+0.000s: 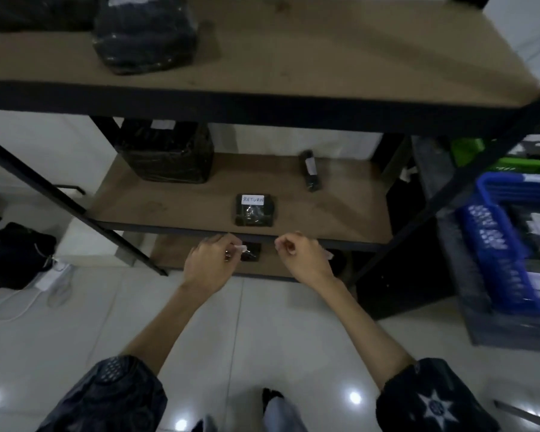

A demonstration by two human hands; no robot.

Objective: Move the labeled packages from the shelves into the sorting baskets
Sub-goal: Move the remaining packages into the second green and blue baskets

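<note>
- Both hands out in front of the middle shelf edge, neither on a package.
- Left hand: fingers curled in, thumb and forefinger tips together; something small and pale at the tips, too blurred to tell what it is or whether it is held.
- Right hand: fingers loosely curled, nothing in it that I can see.
- Small black package with white label reading "RETURN" lies flat near the front edge of the middle shelf, just beyond and between the two hands, apart from both.
- Narrow black package with a white label further back and right on the same shelf.
- Big black wrapped package at the back left of the middle shelf, white label on top.
- Another big black wrapped package on the top shelf, left side.
- Small dark item on the bottom shelf, partly hidden behind the left hand.
- Blue basket at far right, white-labelled items inside; green basket behind it.
- Black bag on the floor at left.
</note>
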